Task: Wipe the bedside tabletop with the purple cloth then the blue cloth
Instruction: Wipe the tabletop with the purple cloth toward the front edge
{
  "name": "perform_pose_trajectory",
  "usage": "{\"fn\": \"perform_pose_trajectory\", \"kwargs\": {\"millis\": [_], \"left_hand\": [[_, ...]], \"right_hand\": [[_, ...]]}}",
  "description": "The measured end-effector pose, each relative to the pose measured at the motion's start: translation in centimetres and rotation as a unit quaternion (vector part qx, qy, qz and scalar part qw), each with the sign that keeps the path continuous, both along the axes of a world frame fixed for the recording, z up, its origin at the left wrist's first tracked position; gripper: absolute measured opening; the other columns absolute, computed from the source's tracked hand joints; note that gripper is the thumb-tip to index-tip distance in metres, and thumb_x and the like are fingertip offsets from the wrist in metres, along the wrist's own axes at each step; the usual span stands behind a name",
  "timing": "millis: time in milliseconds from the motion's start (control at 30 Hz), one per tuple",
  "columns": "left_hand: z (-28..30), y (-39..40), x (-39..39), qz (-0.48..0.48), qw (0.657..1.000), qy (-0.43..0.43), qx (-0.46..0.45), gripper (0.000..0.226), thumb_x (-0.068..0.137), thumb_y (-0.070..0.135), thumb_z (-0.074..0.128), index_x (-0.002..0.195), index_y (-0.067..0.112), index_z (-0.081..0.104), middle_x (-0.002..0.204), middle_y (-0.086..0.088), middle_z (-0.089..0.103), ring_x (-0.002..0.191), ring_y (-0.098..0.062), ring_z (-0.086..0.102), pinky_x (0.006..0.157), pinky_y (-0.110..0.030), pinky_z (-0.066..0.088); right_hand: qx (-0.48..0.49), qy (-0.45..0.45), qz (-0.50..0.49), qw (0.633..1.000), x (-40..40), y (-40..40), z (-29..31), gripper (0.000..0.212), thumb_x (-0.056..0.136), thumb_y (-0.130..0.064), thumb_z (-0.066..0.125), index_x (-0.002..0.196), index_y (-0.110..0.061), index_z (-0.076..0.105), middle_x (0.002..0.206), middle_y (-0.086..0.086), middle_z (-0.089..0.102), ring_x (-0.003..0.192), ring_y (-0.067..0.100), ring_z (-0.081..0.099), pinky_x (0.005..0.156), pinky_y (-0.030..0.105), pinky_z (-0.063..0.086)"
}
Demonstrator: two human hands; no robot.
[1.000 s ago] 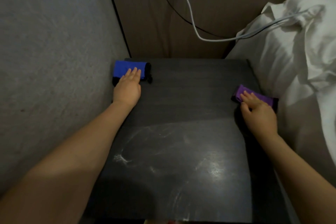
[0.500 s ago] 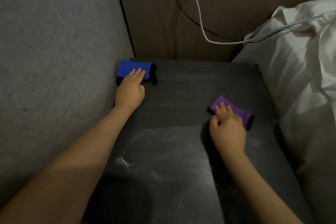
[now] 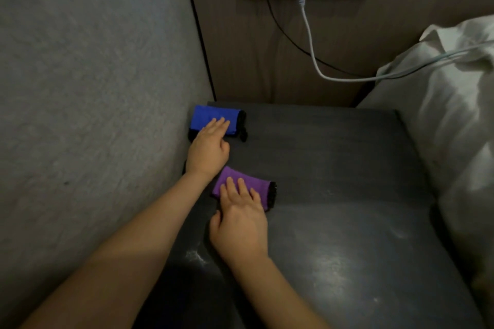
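Folded purple cloth with black edge (image 3: 244,186) lies on dark grey bedside tabletop (image 3: 334,168), left-centre, just beside left wrist. Right hand (image 3: 240,218) presses it, fingers straight, slightly spread. Judged step: purple wipe under way. Folded blue cloth (image 3: 211,117) sits in far-left corner under flat fingers of left hand (image 3: 209,145). Next: sweep purple over dusty near area.

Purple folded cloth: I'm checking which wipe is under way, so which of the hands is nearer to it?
Right. The right hand presses flat on the purple folded cloth; the left hand rests on the blue folded cloth beyond it.
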State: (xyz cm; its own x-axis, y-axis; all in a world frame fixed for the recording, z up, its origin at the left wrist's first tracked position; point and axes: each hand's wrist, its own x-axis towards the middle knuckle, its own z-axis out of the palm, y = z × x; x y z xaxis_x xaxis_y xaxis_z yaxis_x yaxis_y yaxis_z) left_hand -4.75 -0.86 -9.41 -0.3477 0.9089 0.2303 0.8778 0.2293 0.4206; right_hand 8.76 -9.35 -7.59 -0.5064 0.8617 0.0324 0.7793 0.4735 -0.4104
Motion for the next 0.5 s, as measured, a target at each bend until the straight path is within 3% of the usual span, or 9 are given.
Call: {"fn": "perform_pose_trajectory", "kwargs": {"millis": [167,333,500], "left_hand": [[0.0,0.0,-0.2,-0.001,1.0,-0.018,-0.005,0.049,0.088,0.002,0.045,0.137,0.007,0.041,0.147,-0.009,0.04,0.14,-0.02,0.03,0.116,-0.026,0.017],[0.3,0.2,-0.6,-0.026,0.999,-0.039,-0.023,0.05,0.087,-0.001,0.045,0.136,0.005,0.04,0.148,-0.012,0.038,0.141,-0.023,0.028,0.116,-0.024,0.015],[0.5,0.2,-1.3,-0.049,0.997,-0.035,-0.056,0.051,0.088,-0.001,0.044,0.138,0.005,0.037,0.15,-0.012,0.033,0.142,-0.024,0.025,0.116,-0.026,0.015]], "right_hand": [[0.003,0.0,0.027,1.0,-0.7,-0.8,-0.3,0.056,0.051,-0.036,0.057,0.101,-0.014,0.073,0.108,0.0,0.072,0.103,0.016,0.066,0.086,0.035,0.053],[-0.01,0.004,0.046,0.999,-1.7,-1.8,-0.3,0.058,0.059,-0.034,0.039,0.102,-0.015,0.072,0.109,-0.001,0.072,0.105,0.016,0.066,0.088,0.033,0.052],[-0.01,0.009,0.11,0.994,-2.5,-2.8,-0.1,0.054,0.057,-0.035,0.05,0.102,-0.014,0.071,0.11,-0.001,0.071,0.105,0.018,0.065,0.088,0.033,0.052]]}}
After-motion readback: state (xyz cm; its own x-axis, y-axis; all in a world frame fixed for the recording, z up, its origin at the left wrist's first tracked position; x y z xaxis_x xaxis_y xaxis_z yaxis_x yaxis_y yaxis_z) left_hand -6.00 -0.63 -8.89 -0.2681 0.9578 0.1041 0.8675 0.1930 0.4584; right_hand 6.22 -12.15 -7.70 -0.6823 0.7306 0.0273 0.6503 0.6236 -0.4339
